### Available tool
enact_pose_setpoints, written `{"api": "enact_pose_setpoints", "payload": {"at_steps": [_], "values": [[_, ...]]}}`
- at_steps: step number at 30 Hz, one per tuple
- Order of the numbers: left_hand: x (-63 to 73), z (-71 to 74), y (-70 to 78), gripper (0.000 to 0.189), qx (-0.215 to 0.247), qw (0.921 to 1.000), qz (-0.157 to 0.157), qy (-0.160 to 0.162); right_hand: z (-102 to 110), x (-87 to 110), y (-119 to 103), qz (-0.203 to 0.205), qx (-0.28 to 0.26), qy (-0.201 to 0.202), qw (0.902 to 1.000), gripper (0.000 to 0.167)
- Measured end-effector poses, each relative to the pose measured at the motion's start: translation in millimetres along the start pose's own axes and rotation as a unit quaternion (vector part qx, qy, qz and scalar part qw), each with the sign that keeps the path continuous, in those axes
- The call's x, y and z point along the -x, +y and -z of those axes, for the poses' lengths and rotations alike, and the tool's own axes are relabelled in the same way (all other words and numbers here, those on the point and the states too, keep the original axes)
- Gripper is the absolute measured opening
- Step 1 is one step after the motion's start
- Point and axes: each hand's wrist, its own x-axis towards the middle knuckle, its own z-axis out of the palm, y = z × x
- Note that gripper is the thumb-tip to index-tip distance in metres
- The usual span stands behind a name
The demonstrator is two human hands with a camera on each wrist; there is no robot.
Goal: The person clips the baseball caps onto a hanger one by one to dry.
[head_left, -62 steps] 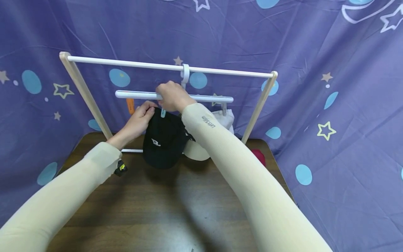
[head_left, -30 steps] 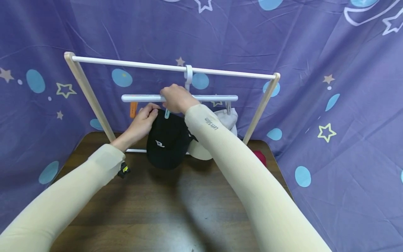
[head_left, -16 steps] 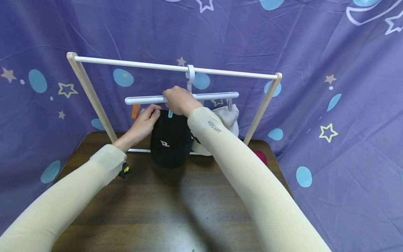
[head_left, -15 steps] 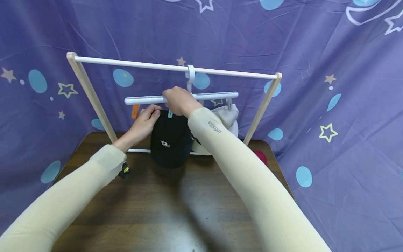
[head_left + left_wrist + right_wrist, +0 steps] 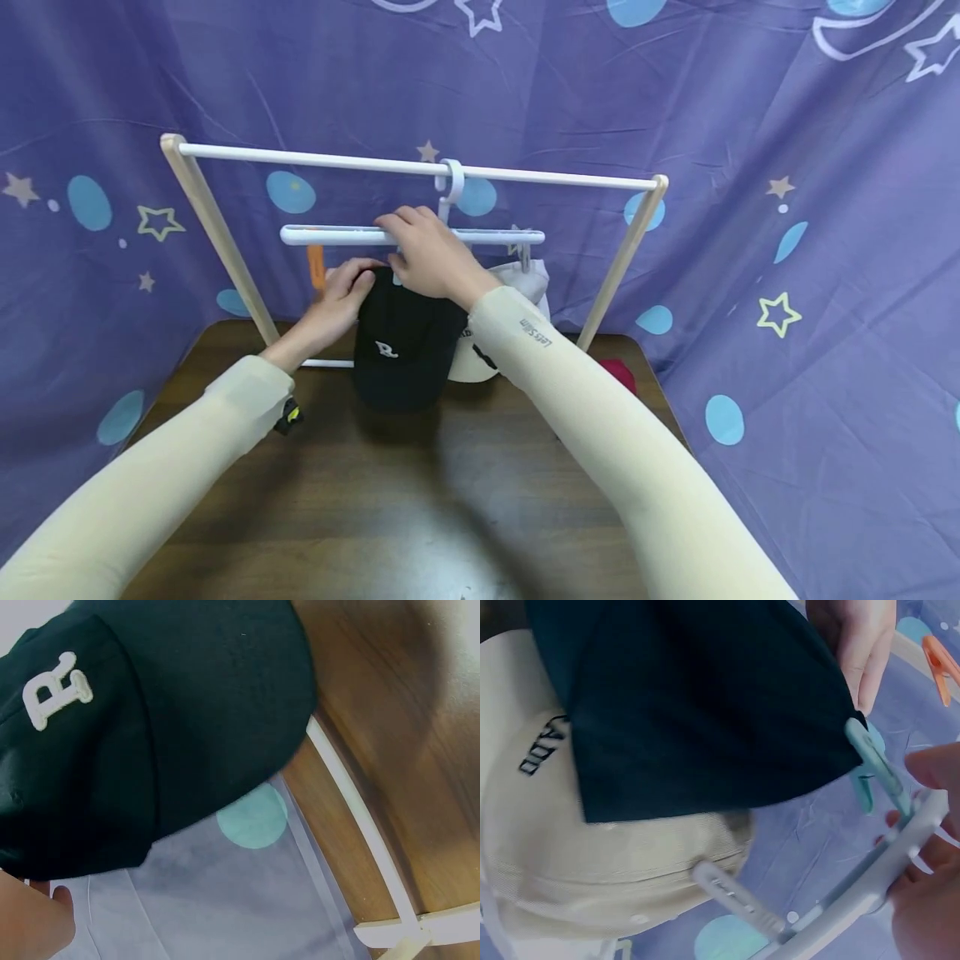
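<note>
A black cap (image 5: 405, 350) with a white letter hangs brim down below a white clip hanger (image 5: 337, 237). My left hand (image 5: 335, 304) pinches the cap's upper left edge, and the cap's letter R fills the upper left of the left wrist view. My right hand (image 5: 435, 254) curls its fingers over the hanger bar near the middle, thumb below. In the right wrist view a teal clip (image 5: 881, 769) overlaps the corner of the black cap (image 5: 705, 712), close to my thumb. Behind it a beige cap (image 5: 615, 855) hangs by a grey clip (image 5: 739, 900).
The hanger hooks on a rack's white top rail (image 5: 315, 158) with wooden legs. An orange clip (image 5: 317, 267) hangs at the bar's left end, and a whitish cap (image 5: 531, 282) at its right. Something red (image 5: 618, 375) lies at the right on the wooden table (image 5: 405, 517).
My right hand has shifted right and lower on the hanger, its fingers more spread. The hanger has tilted and swung back slightly left. The left hand keeps its hold on the black cap.
</note>
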Motion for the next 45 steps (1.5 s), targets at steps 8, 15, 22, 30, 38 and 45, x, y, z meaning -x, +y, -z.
{"api": "enact_pose_setpoints", "payload": {"at_steps": [8, 15, 22, 30, 38, 45], "values": [[9.2, 7.6, -5.1, 0.045, -0.018, 0.9994, 0.028, 0.003, -6, 28.9, 13, 0.059, -0.061, 0.138, 0.9869, 0.046], [17.9, 10.6, -5.1, 0.048, -0.011, 0.9992, 0.037, 0.012, -9, 56.7, 32, 0.082, -0.081, 0.195, 0.974, 0.039], [35.7, 13.2, 0.1, 0.053, -0.01, 0.9986, 0.049, 0.017, -17, 91.2, 51, 0.07, -0.115, 0.212, 0.9681, 0.037], [50.9, 3.3, 11.6, 0.048, -0.043, 0.9984, 0.021, 0.031, -25, 129.3, 73, 0.035, -0.124, 0.189, 0.9735, 0.035], [63.2, -10.6, 25.5, 0.037, -0.069, 0.9959, -0.042, 0.04, -31, 164.1, 100, -0.006, -0.159, 0.207, 0.9653, 0.03], [72.1, -24.6, 45.7, 0.032, -0.117, 0.9909, -0.066, 0.006, -43, 195.7, 121, -0.054, -0.176, 0.209, 0.9604, 0.027]]}}
